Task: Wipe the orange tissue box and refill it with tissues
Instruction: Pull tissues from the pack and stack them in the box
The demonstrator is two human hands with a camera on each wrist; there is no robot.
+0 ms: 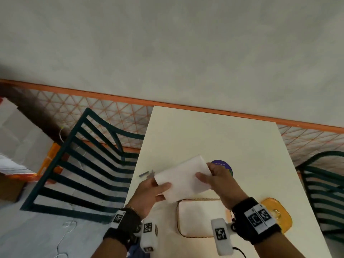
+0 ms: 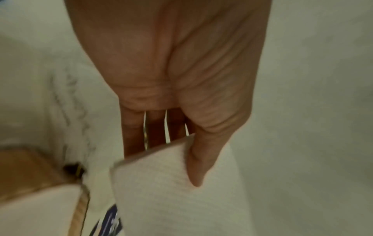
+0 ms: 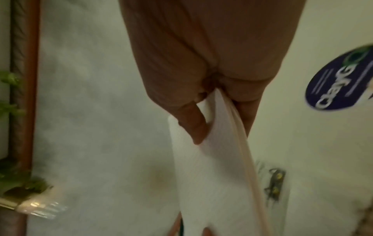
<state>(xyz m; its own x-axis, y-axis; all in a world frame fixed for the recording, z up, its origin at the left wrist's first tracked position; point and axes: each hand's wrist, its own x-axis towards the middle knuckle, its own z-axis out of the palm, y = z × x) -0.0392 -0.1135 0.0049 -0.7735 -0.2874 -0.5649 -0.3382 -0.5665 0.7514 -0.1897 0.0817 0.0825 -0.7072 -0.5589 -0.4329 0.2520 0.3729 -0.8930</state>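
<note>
Head view shows the tissue stack (image 1: 183, 178) held mid-frame above the open orange tissue box (image 1: 201, 217), left hand (image 1: 149, 192) and right hand (image 1: 218, 180) pinching opposite ends; best lowered level, corners aligned with the opening.

Cream worktop (image 1: 214, 138) in front of me

On it lie my open tissue box (image 1: 197, 216), an orange lid (image 1: 279, 215), a round purple-blue pack (image 1: 222, 165) and a small clear wrapper (image 1: 146, 174).
</note>
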